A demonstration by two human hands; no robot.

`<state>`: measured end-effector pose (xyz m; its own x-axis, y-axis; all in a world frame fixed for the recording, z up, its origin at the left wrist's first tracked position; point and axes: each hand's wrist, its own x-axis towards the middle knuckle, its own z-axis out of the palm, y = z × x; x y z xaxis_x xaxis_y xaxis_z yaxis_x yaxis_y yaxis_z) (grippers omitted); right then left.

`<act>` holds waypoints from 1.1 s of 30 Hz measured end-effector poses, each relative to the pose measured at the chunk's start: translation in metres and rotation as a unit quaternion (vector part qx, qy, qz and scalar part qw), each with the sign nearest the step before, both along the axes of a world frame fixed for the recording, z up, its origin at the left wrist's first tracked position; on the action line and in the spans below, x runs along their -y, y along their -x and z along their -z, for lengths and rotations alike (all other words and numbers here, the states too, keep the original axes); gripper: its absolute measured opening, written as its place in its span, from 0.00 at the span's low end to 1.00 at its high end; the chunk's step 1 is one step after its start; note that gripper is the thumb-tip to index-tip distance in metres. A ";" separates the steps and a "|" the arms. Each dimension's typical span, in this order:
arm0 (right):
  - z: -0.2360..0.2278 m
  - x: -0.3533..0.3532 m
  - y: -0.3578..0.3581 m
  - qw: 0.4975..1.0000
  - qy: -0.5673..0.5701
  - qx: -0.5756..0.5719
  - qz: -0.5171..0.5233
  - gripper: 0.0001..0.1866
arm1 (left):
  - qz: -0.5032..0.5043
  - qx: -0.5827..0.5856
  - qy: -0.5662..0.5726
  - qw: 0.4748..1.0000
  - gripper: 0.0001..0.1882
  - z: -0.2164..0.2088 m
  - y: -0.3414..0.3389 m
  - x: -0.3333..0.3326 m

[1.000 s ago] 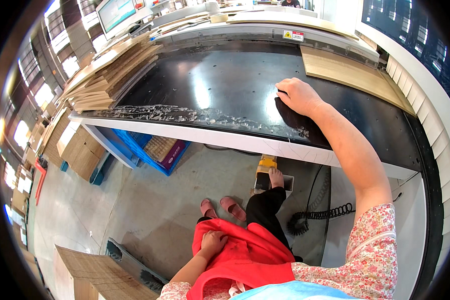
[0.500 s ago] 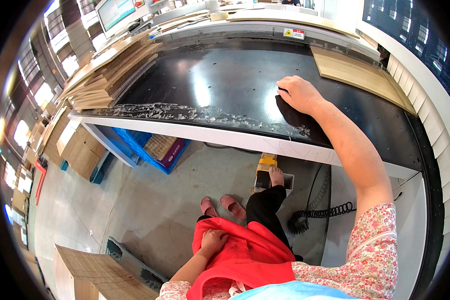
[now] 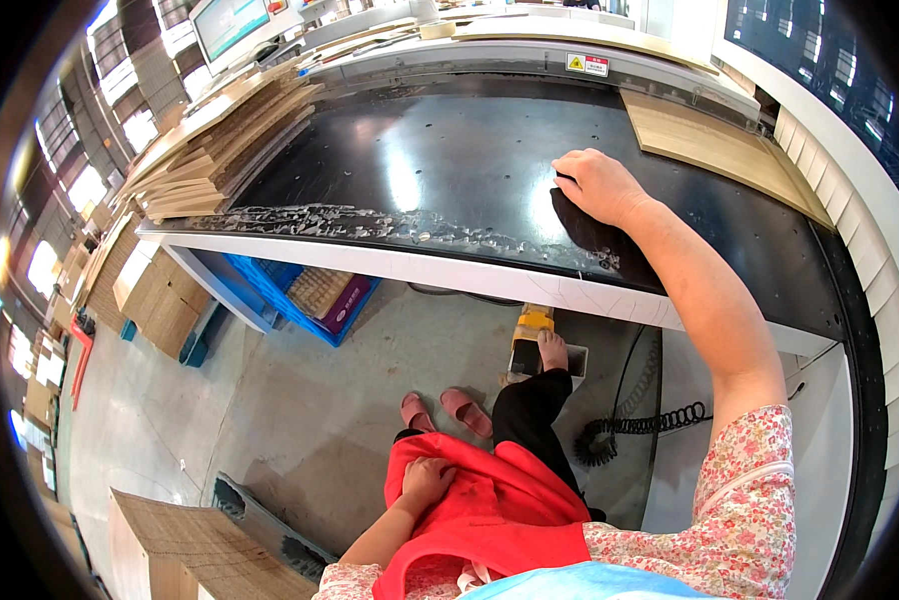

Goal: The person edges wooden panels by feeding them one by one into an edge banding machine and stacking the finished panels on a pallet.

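Note:
My right hand rests on the black machine table, right of its middle. Its fingers are curled and pressed together, and a dark reflection or shadow lies just below them. Whatever they may hold is hidden. Lower down, my left hand lies on the red apron over my lap, fingers laid along the cloth. A bare foot rests on a yellow and black foot pedal under the table.
Wood-coloured boards are piled on the table's left; a flat panel lies far right. Below are a blue crate, pink shoes and a black coiled hose. Another board stack stands lower left.

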<state>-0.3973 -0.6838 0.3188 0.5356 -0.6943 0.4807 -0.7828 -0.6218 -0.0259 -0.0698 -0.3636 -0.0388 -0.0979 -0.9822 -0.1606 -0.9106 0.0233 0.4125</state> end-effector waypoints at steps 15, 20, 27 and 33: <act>0.000 0.000 -0.001 1.000 -0.001 0.000 0.001 0.11 | 0.001 -0.008 -0.003 1.000 0.15 0.003 -0.002 -0.001; -0.003 -0.002 -0.002 1.000 -0.009 -0.006 0.008 0.12 | 0.002 -0.001 -0.006 1.000 0.16 0.002 -0.001 -0.001; 0.000 0.000 0.000 1.000 -0.002 0.002 0.000 0.12 | -0.003 -0.002 -0.009 1.000 0.16 -0.002 0.001 0.000; 0.000 0.001 0.000 1.000 -0.010 -0.005 0.002 0.12 | -0.005 0.003 -0.009 1.000 0.15 -0.005 0.001 0.000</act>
